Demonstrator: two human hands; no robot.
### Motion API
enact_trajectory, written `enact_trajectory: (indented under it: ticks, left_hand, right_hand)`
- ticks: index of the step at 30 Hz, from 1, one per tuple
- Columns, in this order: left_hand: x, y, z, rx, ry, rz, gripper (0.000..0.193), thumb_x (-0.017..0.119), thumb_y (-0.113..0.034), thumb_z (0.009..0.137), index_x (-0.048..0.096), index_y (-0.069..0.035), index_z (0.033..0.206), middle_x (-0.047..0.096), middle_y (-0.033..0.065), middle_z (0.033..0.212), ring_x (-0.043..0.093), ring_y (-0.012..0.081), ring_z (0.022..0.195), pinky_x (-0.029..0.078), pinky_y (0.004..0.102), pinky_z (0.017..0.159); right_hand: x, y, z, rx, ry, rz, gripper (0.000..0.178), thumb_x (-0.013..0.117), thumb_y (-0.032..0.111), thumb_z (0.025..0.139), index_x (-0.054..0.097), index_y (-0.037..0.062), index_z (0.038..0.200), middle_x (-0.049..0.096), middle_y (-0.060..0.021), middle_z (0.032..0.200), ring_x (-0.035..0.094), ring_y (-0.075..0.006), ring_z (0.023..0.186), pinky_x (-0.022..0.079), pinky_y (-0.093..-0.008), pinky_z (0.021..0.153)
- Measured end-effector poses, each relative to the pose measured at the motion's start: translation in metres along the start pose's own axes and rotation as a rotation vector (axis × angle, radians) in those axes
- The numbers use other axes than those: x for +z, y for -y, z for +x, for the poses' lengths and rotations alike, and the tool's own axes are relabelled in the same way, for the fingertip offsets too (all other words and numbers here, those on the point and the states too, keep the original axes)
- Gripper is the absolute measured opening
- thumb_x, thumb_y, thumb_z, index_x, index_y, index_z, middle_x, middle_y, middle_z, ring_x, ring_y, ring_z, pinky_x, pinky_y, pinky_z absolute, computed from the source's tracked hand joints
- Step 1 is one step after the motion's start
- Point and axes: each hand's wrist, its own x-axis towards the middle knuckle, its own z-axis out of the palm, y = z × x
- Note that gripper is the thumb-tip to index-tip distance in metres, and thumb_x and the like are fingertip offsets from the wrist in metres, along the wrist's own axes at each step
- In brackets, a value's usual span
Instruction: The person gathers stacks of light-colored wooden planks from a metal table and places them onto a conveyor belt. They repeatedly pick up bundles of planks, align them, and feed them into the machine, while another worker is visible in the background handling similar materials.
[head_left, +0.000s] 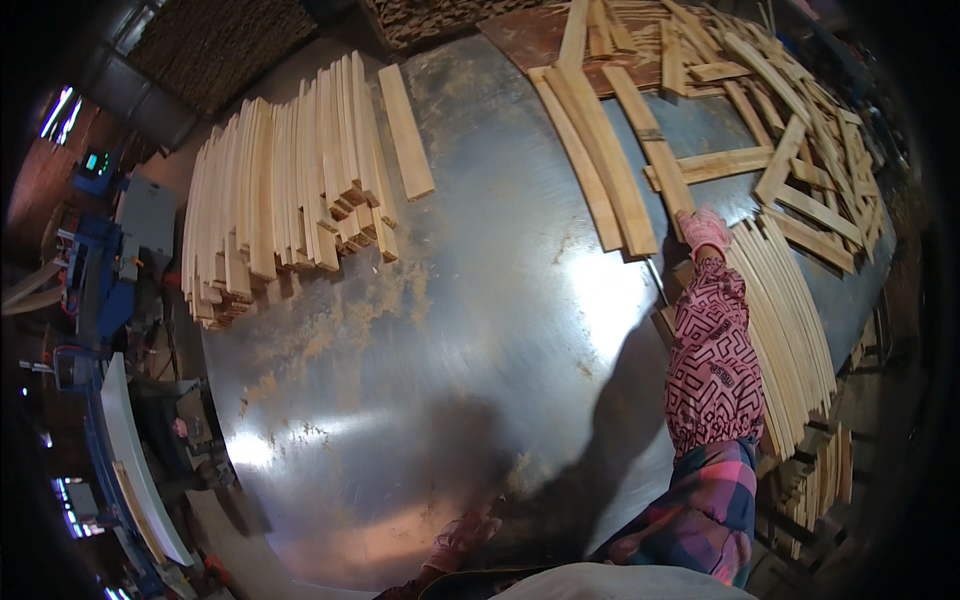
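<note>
My right hand [705, 230], in a pink glove, reaches far to the right across the metal table [500, 250]. Its fingers close on the near end of a wooden strip [658, 155] with a dark mark across it. Left of that strip, two more wooden strips [597, 150] lie side by side. Beneath my right forearm, a neat row of thin wooden strips [785, 320] is partly covered by the sleeve. My left hand [465, 537], also gloved, hovers low by the table's near edge with its fingers loosely apart and nothing visible in them.
A stacked bundle of wooden strips [290, 180] stands at the far left, with a single strip [405, 130] beside it. A jumbled heap of strips [810, 130] covers the far right. Blue machinery [100, 290] stands left of the table. More strips [825, 475] sit below its right edge.
</note>
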Motion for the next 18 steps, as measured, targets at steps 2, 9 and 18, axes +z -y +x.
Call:
enact_trajectory:
  ticks: [2,9,18]
  left_hand:
    - [-0.005,-0.006,0.009,-0.033,0.007,0.087,0.056,0.054,-0.053,0.096,0.051,-0.018,0.140,0.065,0.0122,0.125,0.062,0.0332,0.114,0.049,0.0417,0.096]
    - [-0.009,-0.013,0.036,0.412,-0.053,0.097,0.033,0.055,-0.036,0.101,0.064,-0.020,0.128,0.063,0.0103,0.126,0.062,0.0304,0.111,0.052,0.0396,0.090]
    - [-0.023,-0.008,0.028,0.408,0.096,-0.027,0.046,0.047,-0.039,0.102,0.059,-0.007,0.133,0.051,0.0090,0.143,0.050,0.0227,0.129,0.043,0.0337,0.105]
  right_hand:
    - [0.010,0.008,0.020,-0.295,0.125,-0.143,0.042,0.056,0.037,0.089,0.065,0.0111,0.121,0.067,-0.0186,0.121,0.062,-0.0365,0.118,0.050,-0.0468,0.096]
    - [-0.018,0.055,-0.040,-0.403,-0.116,0.143,0.057,0.074,0.043,0.080,0.054,0.0129,0.123,0.068,-0.0177,0.094,0.068,-0.0373,0.089,0.055,-0.0449,0.079]
    - [0.000,0.118,-0.118,-0.326,-0.102,-0.038,0.121,0.088,0.055,0.060,0.024,0.0121,0.153,0.038,-0.0228,0.140,0.042,-0.0467,0.126,0.036,-0.0640,0.102]
